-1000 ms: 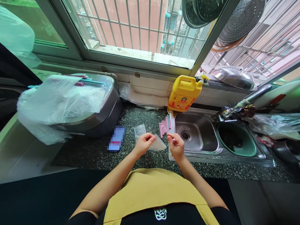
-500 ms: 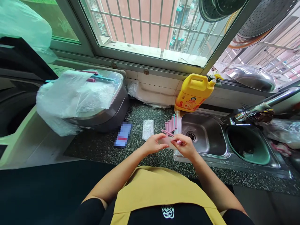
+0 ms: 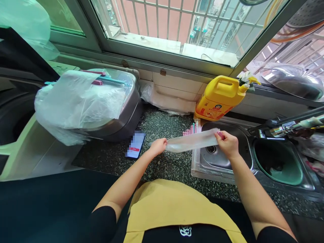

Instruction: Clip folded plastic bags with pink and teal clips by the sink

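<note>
Left of and partly over the sink (image 3: 227, 158): one strip (image 3: 189, 141), clear plastic, held taut above the desk (image 3: 167, 168). Long axis roughly side to side, the right end slightly farther from the person than the left; right part above the sink's near-left bowl, left part above the desk.

Containers. Green basin (image 3: 291, 168), in the sink's right-hand bowl; contents dark, with something pale, not identifiable. Yellow jug (image 3: 220, 98), at the sink's far left corner, handle uppermost; contents cannot be told. Grey cooker (image 3: 126, 121), well left of the sink; plastic bag (image 3: 76, 101) and pink and teal clips draped or lying on top.

Hands. Left hand (image 3: 159, 145): closed, fingertips pinching the strip's left end. Right hand (image 3: 227, 144): closed on its right end, a small pink piece (image 3: 220, 135) also in the grip.

Also: pink sticks (image 3: 187, 132), a row beside the sink's left edge, partly hidden by the strip; phone (image 3: 136, 145), farther left, on the desk.
</note>
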Available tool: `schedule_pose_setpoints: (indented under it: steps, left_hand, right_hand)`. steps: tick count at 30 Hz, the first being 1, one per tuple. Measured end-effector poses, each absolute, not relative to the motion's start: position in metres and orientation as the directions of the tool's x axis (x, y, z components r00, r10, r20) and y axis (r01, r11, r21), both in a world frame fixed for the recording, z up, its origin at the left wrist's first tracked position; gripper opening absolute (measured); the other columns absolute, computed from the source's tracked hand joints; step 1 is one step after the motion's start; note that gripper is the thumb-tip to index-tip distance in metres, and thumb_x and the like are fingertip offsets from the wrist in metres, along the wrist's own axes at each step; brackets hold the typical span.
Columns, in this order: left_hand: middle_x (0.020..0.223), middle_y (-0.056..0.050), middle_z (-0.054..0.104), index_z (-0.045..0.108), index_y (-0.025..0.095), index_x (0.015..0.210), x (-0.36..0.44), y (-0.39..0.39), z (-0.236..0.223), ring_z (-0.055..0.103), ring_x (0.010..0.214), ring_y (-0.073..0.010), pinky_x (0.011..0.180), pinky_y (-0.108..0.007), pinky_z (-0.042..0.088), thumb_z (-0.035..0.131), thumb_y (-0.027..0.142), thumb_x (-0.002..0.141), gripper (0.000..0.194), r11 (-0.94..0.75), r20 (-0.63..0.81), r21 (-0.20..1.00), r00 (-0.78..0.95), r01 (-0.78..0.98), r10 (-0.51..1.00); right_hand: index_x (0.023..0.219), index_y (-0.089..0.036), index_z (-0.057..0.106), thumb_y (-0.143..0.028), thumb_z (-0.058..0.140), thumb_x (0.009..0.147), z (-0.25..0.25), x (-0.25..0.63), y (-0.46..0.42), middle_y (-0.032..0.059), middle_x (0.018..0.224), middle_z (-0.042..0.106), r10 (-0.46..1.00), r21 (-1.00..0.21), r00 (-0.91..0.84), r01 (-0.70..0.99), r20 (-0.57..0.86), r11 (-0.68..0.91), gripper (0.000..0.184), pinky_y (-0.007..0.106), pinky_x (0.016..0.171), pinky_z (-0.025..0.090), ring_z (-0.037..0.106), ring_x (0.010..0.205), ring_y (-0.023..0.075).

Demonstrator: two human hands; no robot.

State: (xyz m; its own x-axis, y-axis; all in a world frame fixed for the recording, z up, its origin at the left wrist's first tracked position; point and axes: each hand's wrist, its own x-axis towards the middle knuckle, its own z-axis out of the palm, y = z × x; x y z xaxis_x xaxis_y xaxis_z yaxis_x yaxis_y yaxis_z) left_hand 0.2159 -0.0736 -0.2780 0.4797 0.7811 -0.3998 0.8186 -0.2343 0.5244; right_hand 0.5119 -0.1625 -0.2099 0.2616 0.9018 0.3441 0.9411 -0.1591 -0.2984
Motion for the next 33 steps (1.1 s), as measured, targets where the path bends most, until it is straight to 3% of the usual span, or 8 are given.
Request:
schedule_pose_setpoints:
  steps: [4, 8, 10, 14, 19, 26, 31, 33]
  left_hand:
    - [0.095, -0.013, 0.067, 0.061, 0.017, 0.097, 0.227, -0.025, -0.248, 0.062, 0.087, -0.0247, 0.07, -0.031, 0.043, 0.032, 0.026, 0.086, 0.032, -0.311, -0.336, 0.31, 0.41, 0.898, 0.848]
    - [0.102, -0.015, 0.064, 0.058, 0.013, 0.105, 0.241, 0.046, -0.192, 0.06, 0.092, -0.0244, 0.075, -0.032, 0.042, 0.032, 0.021, 0.086, 0.033, -0.371, -0.185, 0.129, 0.39, 0.919, 0.902]
    - [0.103, -0.015, 0.063, 0.058, 0.012, 0.106, 0.251, 0.084, -0.163, 0.058, 0.097, -0.0255, 0.082, -0.036, 0.039, 0.036, 0.017, 0.084, 0.031, -0.36, -0.151, 0.03, 0.36, 0.933, 0.921]
    - [0.112, -0.016, 0.059, 0.058, 0.008, 0.107, 0.27, 0.148, -0.131, 0.045, 0.114, -0.0305, 0.095, -0.049, 0.024, 0.04, 0.013, 0.081, 0.033, -0.309, -0.088, -0.113, 0.301, 0.944, 0.95]
    - [0.118, -0.021, 0.055, 0.059, 0.003, 0.109, 0.286, 0.187, -0.165, 0.038, 0.119, -0.0314, 0.098, -0.049, 0.016, 0.035, 0.01, 0.081, 0.037, -0.362, -0.09, -0.197, 0.351, 0.911, 0.932]
    - [0.104, -0.024, 0.062, 0.063, 0.002, 0.102, 0.284, 0.205, -0.239, 0.048, 0.107, -0.0308, 0.087, -0.041, 0.029, 0.032, 0.01, 0.08, 0.04, -0.464, -0.102, -0.102, 0.454, 0.88, 0.885]
    - [0.106, -0.025, 0.061, 0.065, 0.003, 0.1, 0.274, 0.222, -0.265, 0.047, 0.109, -0.0327, 0.09, -0.043, 0.027, 0.039, 0.01, 0.075, 0.037, -0.408, -0.18, -0.11, 0.385, 0.906, 0.905]
    - [0.109, -0.025, 0.059, 0.064, 0.004, 0.1, 0.271, 0.227, -0.271, 0.044, 0.112, -0.0345, 0.093, -0.047, 0.024, 0.038, 0.008, 0.075, 0.037, -0.414, -0.224, -0.032, 0.397, 0.91, 0.89]
  right_hand:
    - [0.073, -0.016, 0.062, -0.038, 0.044, 0.083, -0.217, 0.516, -0.125, 0.0045, 0.057, 0.058, 0.898, -0.041, 0.283, 0.957, 0.338, -0.286, 0.031, 0.023, 0.048, 0.024, 0.052, 0.052, 0.0138]
    - [0.11, -0.013, 0.055, -0.027, 0.045, 0.084, -0.204, 0.511, -0.08, 0.0074, 0.073, 0.065, 0.894, 0.072, 0.285, 0.942, 0.346, -0.329, 0.031, 0.02, 0.051, 0.028, 0.058, 0.063, 0.0152]
    - [0.117, -0.015, 0.051, -0.025, 0.042, 0.087, -0.193, 0.504, -0.056, 0.0089, 0.08, 0.066, 0.914, 0.108, 0.268, 0.944, 0.305, -0.313, 0.033, 0.019, 0.054, 0.032, 0.06, 0.069, 0.0156]
    - [0.109, -0.013, 0.057, -0.023, 0.036, 0.091, -0.179, 0.484, -0.006, 0.0145, 0.088, 0.064, 0.954, 0.156, 0.282, 0.943, 0.106, -0.296, 0.03, 0.023, 0.061, 0.041, 0.063, 0.078, 0.0209]
    - [0.104, -0.003, 0.06, -0.011, 0.031, 0.088, -0.199, 0.457, 0.046, 0.0254, 0.103, 0.057, 0.928, 0.131, 0.34, 0.938, -0.149, -0.322, 0.034, 0.029, 0.067, 0.049, 0.065, 0.087, 0.0253]
    - [0.11, -0.01, 0.056, -0.015, 0.036, 0.089, -0.246, 0.436, 0.062, 0.0226, 0.101, 0.06, 0.939, 0.079, 0.239, 0.971, -0.245, -0.227, 0.029, 0.032, 0.071, 0.051, 0.064, 0.091, 0.0245]
    - [0.11, -0.004, 0.056, -0.019, 0.047, 0.085, -0.264, 0.433, 0.069, 0.0256, 0.103, 0.061, 0.928, 0.031, 0.18, 0.983, -0.327, -0.18, 0.03, 0.034, 0.077, 0.049, 0.061, 0.097, 0.0274]
    - [0.115, -0.001, 0.053, -0.021, 0.048, 0.085, -0.267, 0.434, 0.08, 0.0273, 0.103, 0.061, 0.908, 0.025, 0.197, 0.979, -0.368, -0.202, 0.036, 0.034, 0.078, 0.048, 0.061, 0.099, 0.0277]
